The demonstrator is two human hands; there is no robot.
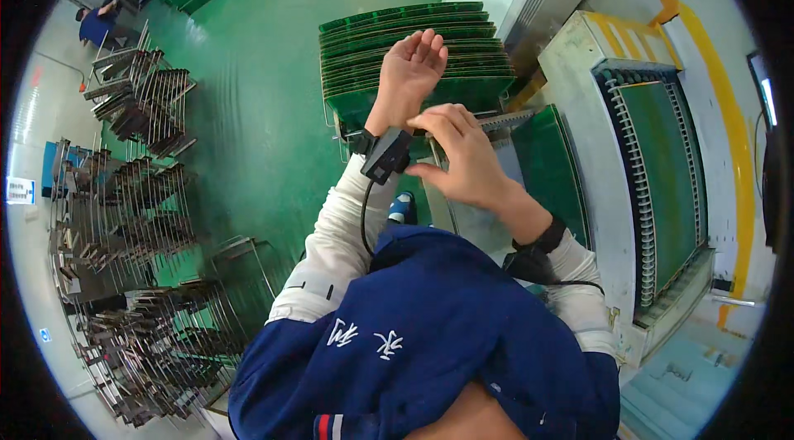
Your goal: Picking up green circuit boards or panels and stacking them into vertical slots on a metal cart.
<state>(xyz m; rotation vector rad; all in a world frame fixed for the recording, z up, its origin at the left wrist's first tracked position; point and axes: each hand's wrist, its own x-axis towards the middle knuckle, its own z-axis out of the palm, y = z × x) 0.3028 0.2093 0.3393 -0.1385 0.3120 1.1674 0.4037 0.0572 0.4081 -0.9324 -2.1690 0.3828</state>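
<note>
- Left hand [413, 61]: we're holding it palm up, empty, fingers loosely curled.
- Right hand [467, 155]: we're bracketing the boxy, hard-looking black wrist unit [387, 156] just behind the left hand; can't tell if we're gripping it.
- Our read: we're adjusting that unit; next move likely calls for a steady left hand, light fingertips.
- Thin cable [364, 221] is trailing past wrinkled white fabric sleeve [324, 248].
- Beyond: thin green panels [351, 51] are standing racked; coil-like rollers [635, 184] are flanking a flat green sheet [668, 179].
</note>
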